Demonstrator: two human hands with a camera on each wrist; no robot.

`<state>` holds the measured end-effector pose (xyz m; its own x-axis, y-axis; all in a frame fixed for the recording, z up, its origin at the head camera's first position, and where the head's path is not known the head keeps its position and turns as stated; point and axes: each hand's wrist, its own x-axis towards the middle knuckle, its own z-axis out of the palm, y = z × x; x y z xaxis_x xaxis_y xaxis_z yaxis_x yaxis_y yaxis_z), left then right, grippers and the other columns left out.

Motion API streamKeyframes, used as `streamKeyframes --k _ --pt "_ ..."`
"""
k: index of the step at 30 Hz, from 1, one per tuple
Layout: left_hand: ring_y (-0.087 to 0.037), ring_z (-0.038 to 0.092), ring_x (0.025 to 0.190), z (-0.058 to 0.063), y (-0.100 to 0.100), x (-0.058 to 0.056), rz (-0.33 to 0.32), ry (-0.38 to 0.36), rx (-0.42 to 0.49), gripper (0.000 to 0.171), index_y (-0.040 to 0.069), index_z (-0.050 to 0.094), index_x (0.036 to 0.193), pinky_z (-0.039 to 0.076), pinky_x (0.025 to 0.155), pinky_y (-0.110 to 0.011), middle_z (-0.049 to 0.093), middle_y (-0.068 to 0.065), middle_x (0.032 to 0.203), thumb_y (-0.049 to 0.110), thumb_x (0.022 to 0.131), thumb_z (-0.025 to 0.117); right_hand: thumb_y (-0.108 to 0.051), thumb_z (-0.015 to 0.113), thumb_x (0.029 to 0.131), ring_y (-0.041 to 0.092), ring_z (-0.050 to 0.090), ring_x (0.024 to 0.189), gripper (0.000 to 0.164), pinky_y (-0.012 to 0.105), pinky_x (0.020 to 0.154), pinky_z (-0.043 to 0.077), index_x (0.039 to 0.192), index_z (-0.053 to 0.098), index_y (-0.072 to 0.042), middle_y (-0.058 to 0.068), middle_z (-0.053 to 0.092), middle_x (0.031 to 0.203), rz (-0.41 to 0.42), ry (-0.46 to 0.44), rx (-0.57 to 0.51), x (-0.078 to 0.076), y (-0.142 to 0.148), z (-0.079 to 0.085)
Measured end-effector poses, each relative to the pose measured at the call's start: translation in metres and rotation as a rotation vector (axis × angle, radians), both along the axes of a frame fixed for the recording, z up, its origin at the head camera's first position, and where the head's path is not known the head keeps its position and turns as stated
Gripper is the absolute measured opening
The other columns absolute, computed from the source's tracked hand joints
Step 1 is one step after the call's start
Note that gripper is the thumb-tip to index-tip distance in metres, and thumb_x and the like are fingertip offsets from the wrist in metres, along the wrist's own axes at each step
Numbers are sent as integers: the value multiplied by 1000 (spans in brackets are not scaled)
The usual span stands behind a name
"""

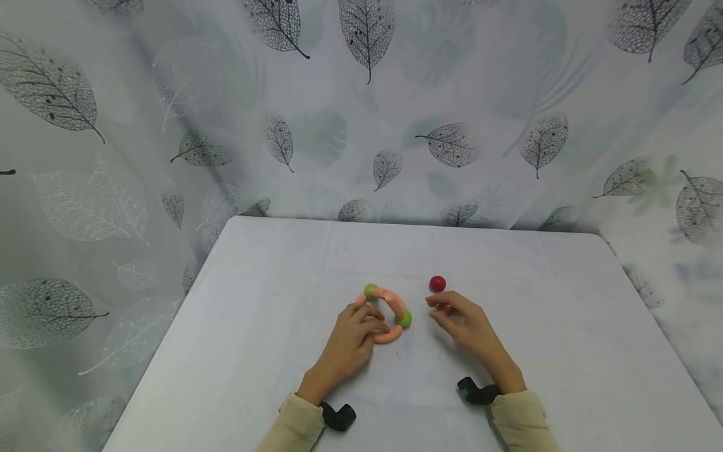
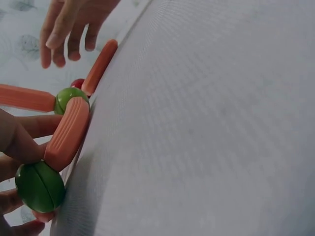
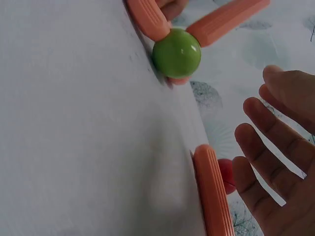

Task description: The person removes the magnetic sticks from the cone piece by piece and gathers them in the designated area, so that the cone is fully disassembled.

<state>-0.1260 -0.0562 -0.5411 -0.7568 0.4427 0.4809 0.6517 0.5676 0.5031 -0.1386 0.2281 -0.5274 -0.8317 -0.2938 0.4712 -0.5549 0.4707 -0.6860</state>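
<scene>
Red and round, the ball (image 1: pixel 437 284) might roll if our empty, spread right hand (image 1: pixel 465 321) brushes it while our left hand (image 1: pixel 350 336) grips the orange-and-green ring (image 1: pixel 397 306).

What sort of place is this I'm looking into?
Probably a small recording set-up rather than an ordinary room: a white table, a leaf-patterned backdrop along its far edge and both sides, and a small black device at each of the person's wrists.
</scene>
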Motion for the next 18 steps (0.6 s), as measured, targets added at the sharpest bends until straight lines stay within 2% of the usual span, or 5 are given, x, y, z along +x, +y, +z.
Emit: streamKeyframes --k 5,9,14,18 --pt "-29 60 121 0 1 0 -14 -74 3 39 20 78 89 44 113 -54 71 -2 113 -11 82 54 1 77 90 23 66 101 38 31 82 59 127 69 -6 10 74 118 123 -51 -17 3 -18 -4" --pt "-31 57 128 -1 0 1 -7 -128 -9 41 20 77 89 44 113 -56 70 -1 118 -12 84 51 -2 77 91 22 66 103 40 32 85 58 130 67 -8 8 73 122 187 -81 5 7 -31 -8" --pt "-35 55 135 -1 -1 2 -13 -134 9 42 19 76 88 41 116 -56 70 -2 118 -13 88 50 -1 79 89 19 67 100 42 32 83 57 128 67 -10 3 73 116 192 -71 23 9 -40 -11" --pt "-35 53 139 0 0 2 -16 -142 16 42 20 76 88 40 118 -56 70 -1 119 -13 90 50 1 81 87 18 66 98 44 32 79 56 127 66 -8 2 73 111 181 -24 31 8 -42 -13"
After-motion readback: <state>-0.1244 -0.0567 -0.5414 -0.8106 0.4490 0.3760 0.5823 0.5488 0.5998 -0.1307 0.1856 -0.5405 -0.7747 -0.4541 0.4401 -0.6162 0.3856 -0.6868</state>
